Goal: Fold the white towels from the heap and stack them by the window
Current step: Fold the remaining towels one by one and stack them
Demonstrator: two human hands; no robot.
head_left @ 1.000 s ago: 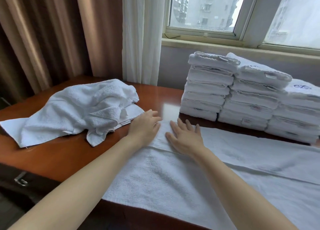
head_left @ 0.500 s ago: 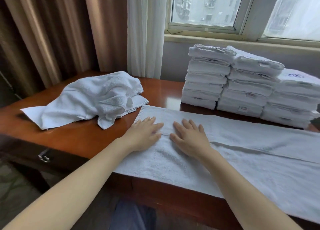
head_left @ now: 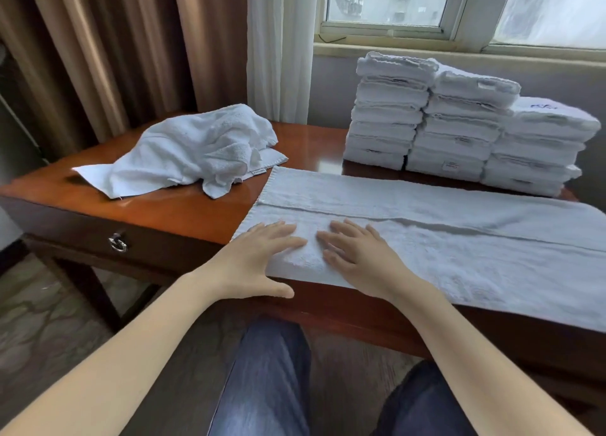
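A long white towel (head_left: 442,225) lies flat across the wooden table (head_left: 183,212), folded lengthwise, its right end running out of view. My left hand (head_left: 259,258) and my right hand (head_left: 357,255) press flat on its near left part with straight fingers, side by side; the left thumb hangs over the table's front edge. A crumpled heap of white towels (head_left: 193,150) sits at the back left. Three stacks of folded white towels (head_left: 459,124) stand at the back right under the window (head_left: 387,6).
Brown curtains (head_left: 114,48) and a white sheer curtain (head_left: 278,42) hang behind the table. A drawer with a metal ring pull (head_left: 117,242) is in the table's front. My legs in blue jeans (head_left: 269,380) are below the edge.
Both hands slid along the towel toward me, from its far edge to its near edge. My view pulled back and tilted down, so the table front and my legs came into sight.
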